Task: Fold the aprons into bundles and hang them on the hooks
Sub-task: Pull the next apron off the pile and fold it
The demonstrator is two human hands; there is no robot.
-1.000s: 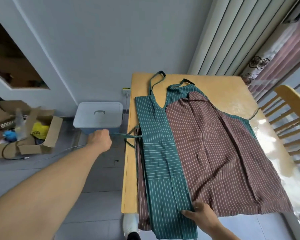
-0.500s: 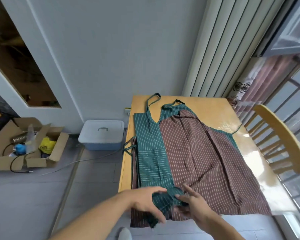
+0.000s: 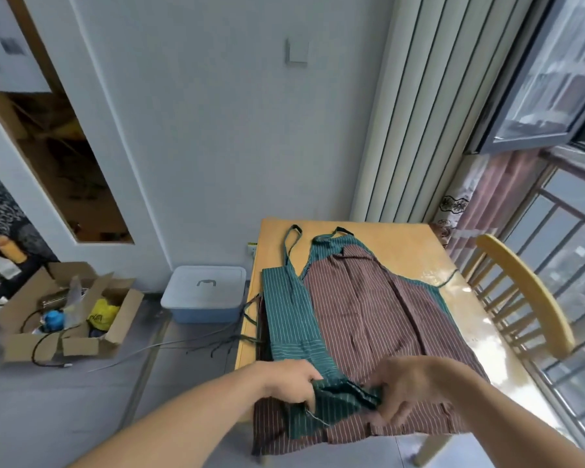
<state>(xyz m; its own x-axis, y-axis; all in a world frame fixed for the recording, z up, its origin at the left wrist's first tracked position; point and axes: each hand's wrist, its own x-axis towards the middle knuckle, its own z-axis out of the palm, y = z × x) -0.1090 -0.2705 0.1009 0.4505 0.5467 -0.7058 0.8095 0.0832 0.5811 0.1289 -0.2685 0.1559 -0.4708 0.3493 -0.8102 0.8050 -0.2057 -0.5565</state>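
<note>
Green white-striped apron (image 3: 289,319), brown striped apron (image 3: 368,312), yellow table (image 3: 402,238)

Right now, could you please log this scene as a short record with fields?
surface: table
green apron: folded strip lying on the brown apron's left part
brown apron: spread flat, near edge hanging off the table
left hand: grips the green apron's near end
right hand: grips the same end
chair: right of the table
floor: lidded bin, cardboard box
</note>
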